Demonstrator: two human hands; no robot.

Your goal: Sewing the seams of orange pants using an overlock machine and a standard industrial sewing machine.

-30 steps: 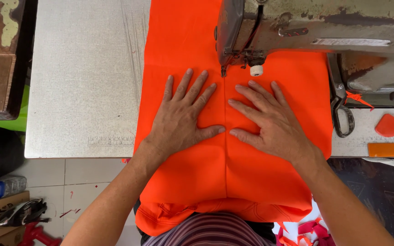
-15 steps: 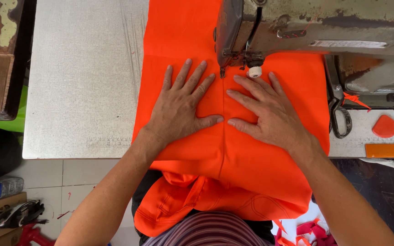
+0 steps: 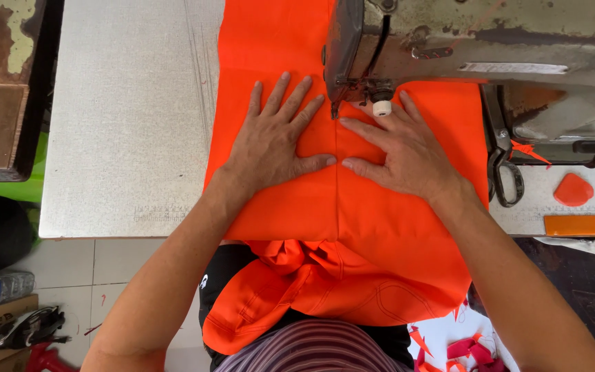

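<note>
Midway, we judge: our left hand (image 3: 273,141) and right hand (image 3: 404,148) press flat, ungripping, on orange fabric (image 3: 352,220) under the sewing machine (image 3: 449,55); much unsewn cloth overhangs the table's (image 3: 125,138) near edge.

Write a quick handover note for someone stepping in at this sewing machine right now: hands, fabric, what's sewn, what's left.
Left hand: flat, fingers spread, on the orange fabric left of the seam line.
Right hand: flat on the fabric right of the seam, fingertips beside the presser foot.
Fabric runs under the sewing machine; a stretch lies beyond the needle, the rest hangs off the table into the lap.
Scissors lie right of the fabric.
Left: the seam length nearer the body.
</note>
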